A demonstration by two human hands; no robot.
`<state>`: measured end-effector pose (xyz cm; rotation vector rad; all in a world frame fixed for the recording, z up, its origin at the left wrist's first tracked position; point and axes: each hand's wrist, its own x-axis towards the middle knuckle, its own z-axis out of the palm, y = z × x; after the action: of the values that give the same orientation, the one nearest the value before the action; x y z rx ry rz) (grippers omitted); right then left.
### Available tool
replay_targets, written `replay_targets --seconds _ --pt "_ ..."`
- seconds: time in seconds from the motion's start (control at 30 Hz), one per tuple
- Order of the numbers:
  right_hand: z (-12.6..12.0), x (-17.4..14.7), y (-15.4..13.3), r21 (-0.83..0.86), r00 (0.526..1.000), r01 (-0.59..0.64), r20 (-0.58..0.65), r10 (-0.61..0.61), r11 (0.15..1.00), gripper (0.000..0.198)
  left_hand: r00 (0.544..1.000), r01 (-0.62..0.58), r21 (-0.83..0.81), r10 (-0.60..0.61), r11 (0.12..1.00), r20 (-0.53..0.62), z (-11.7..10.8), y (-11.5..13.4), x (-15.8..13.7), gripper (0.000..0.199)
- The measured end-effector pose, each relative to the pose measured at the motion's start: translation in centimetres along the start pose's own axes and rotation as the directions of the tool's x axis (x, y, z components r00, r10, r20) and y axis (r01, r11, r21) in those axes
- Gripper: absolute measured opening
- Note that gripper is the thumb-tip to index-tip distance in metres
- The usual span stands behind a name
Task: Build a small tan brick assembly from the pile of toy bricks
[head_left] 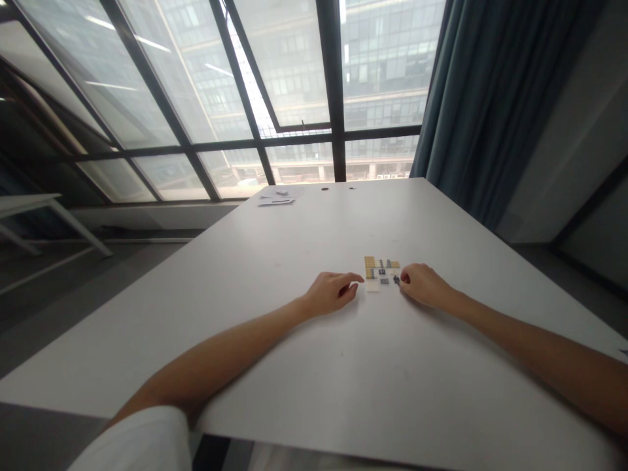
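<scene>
Our right hand point(422, 285) is at the right edge of the parts cluster, fingers curled in, fingertips at a small dark piece point(396, 280). Can't tell if we're pinching it or only touching; too small at this range.

Our left hand point(332, 292) is on the opposite side: index finger extended, thumb apart from it, no part visible in its grip. Fingertip is just beside the cluster's left edge, near the pale square point(373, 286); contact unclear.

Cluster lies flat on the table between our hands. Yellow block point(369, 261) at the far left corner, a gray piece point(384, 281) nearer us, right of the pale square. Other yellow and gray bits are packed around them; we can't resolve details.

Further out: white table point(275, 366), both forearms reaching in over it, white sleeve point(142, 438) on our left arm. Papers point(276, 196) near the far left corner, dark disc point(324, 189) by the far edge. Beyond: dark-framed windows point(289, 65), blue curtain point(466, 91) to the right, second table point(29, 201) well apart on the left.
</scene>
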<state>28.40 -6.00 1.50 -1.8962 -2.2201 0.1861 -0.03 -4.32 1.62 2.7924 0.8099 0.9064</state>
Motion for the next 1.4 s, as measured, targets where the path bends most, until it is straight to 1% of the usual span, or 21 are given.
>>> replay_targets --seconds 0.17,0.43,0.67,1.0,1.4 --pt "0.30 0.12 0.11 -0.005 1.000 -0.007 0.002 0.007 1.000 0.014 1.000 -0.013 -0.009 0.013 1.000 -0.005 -0.15 0.19 0.13 0.026" --pt "0.01 0.15 -0.16 -0.004 1.000 -0.020 0.010 0.020 1.000 0.015 1.000 -0.002 0.005 0.002 1.000 0.010 0.06 -0.01 0.12 0.027" --pt "0.06 0.27 0.38 0.020 1.000 -0.002 -0.001 0.002 1.000 0.015 1.000 -0.017 0.001 0.017 1.000 0.005 -0.16 0.20 0.12 0.026" --pt "0.28 0.52 0.39 0.054 0.999 0.037 -0.027 -0.036 0.998 0.015 1.000 -0.019 0.006 0.019 1.000 0.015 -0.11 0.17 0.16 0.027" --pt "0.33 0.47 0.28 0.061 0.999 0.046 -0.018 -0.045 0.997 0.015 0.999 -0.021 0.015 0.020 1.000 0.037 -0.24 0.20 0.23 0.027"
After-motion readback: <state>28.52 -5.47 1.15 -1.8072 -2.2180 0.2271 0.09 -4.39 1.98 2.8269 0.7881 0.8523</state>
